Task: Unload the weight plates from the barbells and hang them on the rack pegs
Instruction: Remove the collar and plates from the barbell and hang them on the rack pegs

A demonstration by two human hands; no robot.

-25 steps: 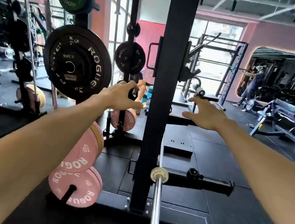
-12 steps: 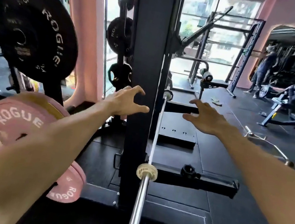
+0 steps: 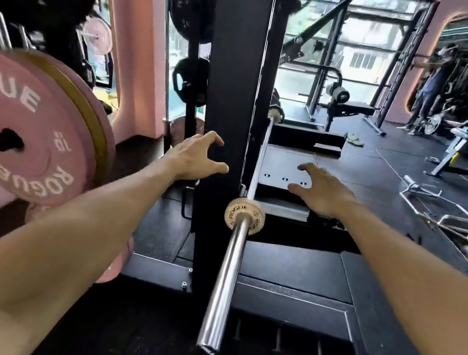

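Bare barbell (image 3: 225,273) on rack, left hand (image 3: 196,155) and right hand (image 3: 322,193) outstretched, empty

2 hands (image 3: 196,155) (image 3: 322,193), 1 barbell (image 3: 225,269), 3 black plates (image 3: 194,3), 3 pink plates (image 3: 26,125)

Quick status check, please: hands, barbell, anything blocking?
Left hand and right hand open, holding nothing. Barbell near sleeve bare. Rack post between the hands.

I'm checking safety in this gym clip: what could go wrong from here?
The small plate is the only weight visible on this end of the barbell, and both the left hand and right hand are empty; it could slip off. The pink plates hang beside the left forearm and could be bumped.
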